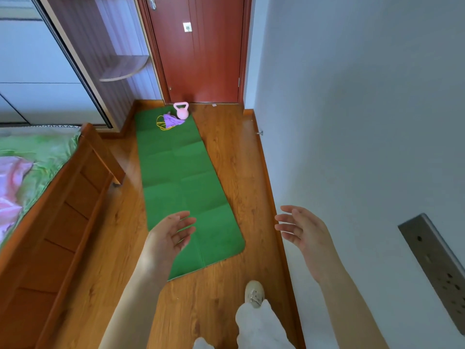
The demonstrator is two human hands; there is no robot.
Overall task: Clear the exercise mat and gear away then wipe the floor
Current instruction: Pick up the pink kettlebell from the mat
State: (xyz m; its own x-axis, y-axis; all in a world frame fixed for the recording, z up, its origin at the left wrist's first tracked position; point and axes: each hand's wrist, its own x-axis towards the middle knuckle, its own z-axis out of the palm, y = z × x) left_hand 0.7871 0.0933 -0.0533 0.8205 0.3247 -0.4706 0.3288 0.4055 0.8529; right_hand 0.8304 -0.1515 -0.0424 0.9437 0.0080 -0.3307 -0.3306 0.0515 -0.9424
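Mat (pixel 181 177): flat on floor (pixel 226 152), between bed (pixel 63 197) and wall.
Kettlebell (pixel 181 112), cloth (pixel 172 120), rope (pixel 161 124): mat's far end, near door (pixel 198 59).
Left hand (pixel 169 235): spread wide, empty, above mat's near end.
Right hand (pixel 302 230): spread wide, empty.

Mat (pixel 186 172) near end bare – free reach; far end crowded: kettlebell (pixel 181 111), purple cloth (pixel 172 120), yellow rope (pixel 161 125).

The left forearm covers the near left corner of the flat green creased exercise mat (pixel 186 172). The crumpled purple cloth-like item (pixel 172 120) overlaps the thin yellow looped cord (pixel 161 125), and both are too small to identify. The orange-brown wooden bed frame (pixel 63 210), the tall red-brown door (pixel 198 46) and the grey metal wall plate (pixel 437 263) are cut off by the picture's edges
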